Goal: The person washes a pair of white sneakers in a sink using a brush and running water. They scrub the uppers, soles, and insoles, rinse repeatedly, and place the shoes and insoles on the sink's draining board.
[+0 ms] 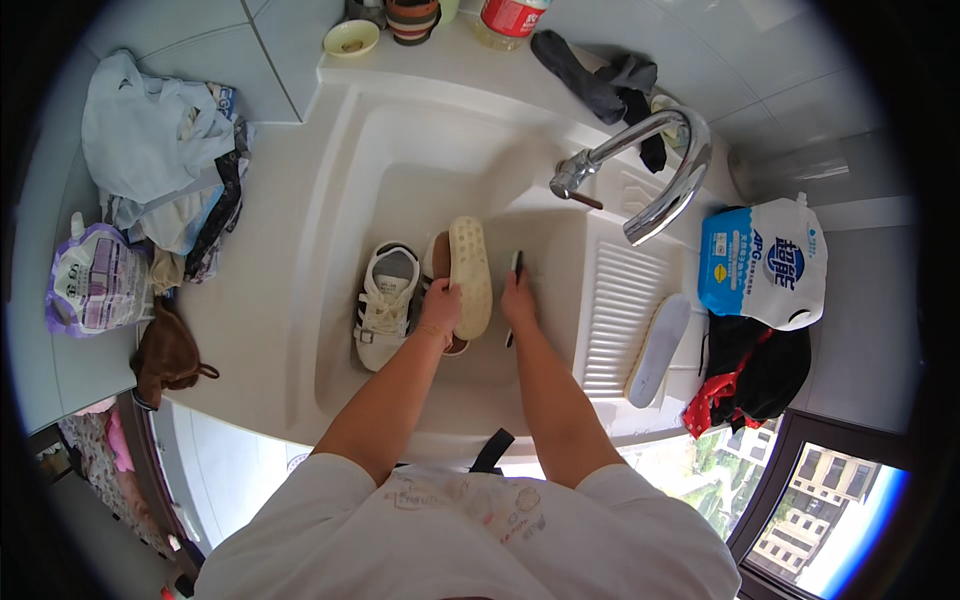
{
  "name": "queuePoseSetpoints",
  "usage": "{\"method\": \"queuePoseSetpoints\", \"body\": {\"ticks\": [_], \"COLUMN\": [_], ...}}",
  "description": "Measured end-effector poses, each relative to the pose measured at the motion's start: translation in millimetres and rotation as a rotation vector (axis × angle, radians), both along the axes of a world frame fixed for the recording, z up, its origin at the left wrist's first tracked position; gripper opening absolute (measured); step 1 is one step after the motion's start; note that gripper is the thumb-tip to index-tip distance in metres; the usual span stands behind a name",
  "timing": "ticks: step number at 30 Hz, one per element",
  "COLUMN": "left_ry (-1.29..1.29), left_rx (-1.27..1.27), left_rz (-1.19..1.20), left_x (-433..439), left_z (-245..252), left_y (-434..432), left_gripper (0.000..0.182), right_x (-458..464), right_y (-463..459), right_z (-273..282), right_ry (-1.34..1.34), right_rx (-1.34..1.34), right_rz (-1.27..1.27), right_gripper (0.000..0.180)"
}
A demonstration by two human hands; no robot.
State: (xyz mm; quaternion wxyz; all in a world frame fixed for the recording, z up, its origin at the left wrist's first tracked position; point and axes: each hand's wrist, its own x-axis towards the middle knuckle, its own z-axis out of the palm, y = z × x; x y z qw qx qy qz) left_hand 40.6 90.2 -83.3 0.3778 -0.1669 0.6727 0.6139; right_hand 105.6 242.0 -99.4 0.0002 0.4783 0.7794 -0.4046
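My left hand (441, 304) grips a cream shoe sole (471, 277) with a dotted surface, tilted up in the sink basin. Partly hidden beneath it lies a brown-lined white shoe or sandal (439, 253). To the left rests a white lace-up sneaker (387, 304) with dark stripes and a side buckle, its opening facing up. My right hand (517, 298) is closed around a slim black-and-white handle (517, 259), probably a brush; its working side cannot be seen. A small gap separates it from the sole.
A chrome faucet (679, 172) arches over the ribbed washboard (626, 315), where a pale insole (658, 351) leans. Detergent pouches (765, 262) stand on both sides. Dark socks (581, 75), a small bowl (351, 39) and a bottle (510, 21) line the back. Clothes (161, 142) are piled left.
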Motion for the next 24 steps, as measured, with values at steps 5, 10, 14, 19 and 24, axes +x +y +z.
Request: {"method": "queuePoseSetpoints", "body": {"ticks": [5, 10, 14, 19, 24], "left_ry": [0.200, 0.421, 0.166, 0.131, 0.149], "left_rx": [-0.277, -0.279, -0.075, 0.039, 0.119], "left_rz": [-0.067, -0.239, -0.036, 0.073, 0.079], "left_x": [5.0, 9.2, 12.6, 11.1, 18.0], "left_z": [-7.9, -35.2, -59.9, -74.6, -76.2], "left_y": [6.2, 0.3, 2.0, 5.4, 4.1], "left_gripper": [0.035, 0.035, 0.031, 0.027, 0.028], "right_x": [41.9, -74.4, -126.9, -18.9, -89.8], "right_y": [-43.3, -38.8, -25.9, -53.8, -28.9], "right_z": [20.6, 50.5, 48.9, 61.3, 41.2], "right_ry": [0.020, -0.289, -0.209, -0.223, -0.183], "right_rx": [0.106, 0.395, 0.362, 0.285, 0.387], "right_rz": [0.279, 0.589, 0.583, 0.706, 0.570], "right_gripper": [0.057, 0.052, 0.051, 0.051, 0.049]}}
